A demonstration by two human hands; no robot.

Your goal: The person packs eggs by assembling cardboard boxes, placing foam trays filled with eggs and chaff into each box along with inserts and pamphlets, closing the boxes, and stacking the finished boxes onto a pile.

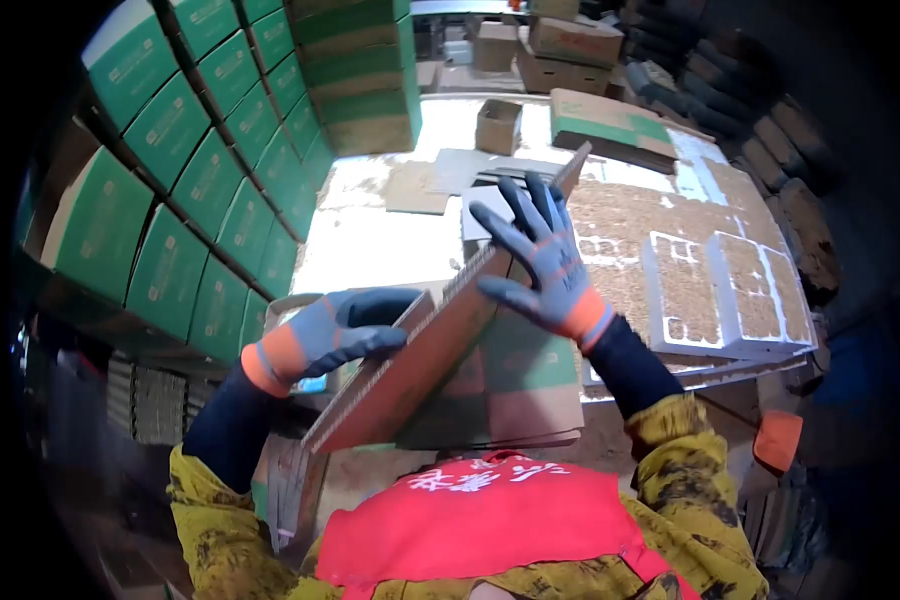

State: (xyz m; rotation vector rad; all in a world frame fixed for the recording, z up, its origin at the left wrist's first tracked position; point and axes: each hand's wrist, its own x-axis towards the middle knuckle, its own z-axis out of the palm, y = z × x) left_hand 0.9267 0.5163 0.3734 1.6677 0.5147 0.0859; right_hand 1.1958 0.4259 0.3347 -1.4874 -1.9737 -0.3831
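Observation:
A flattened cardboard box [410,370] stands on edge, tilted, in front of my body, its corrugated rim facing up. My left hand [335,335], in a grey glove with an orange cuff, grips its left edge between thumb and fingers. My right hand [545,260], gloved the same way, has its fingers spread, with palm and thumb against the far part of the board. Below it lie more flat cardboard boxes [530,380] with green print. A small open carton [498,126] stands further back on the bright table.
Green cartons [210,185] are stacked in a tall wall on the left. White-edged blocks with brown tops [682,290] sit at the table's right side. A flat green-and-brown carton [610,125] lies at the back. An orange object [777,440] is at the lower right.

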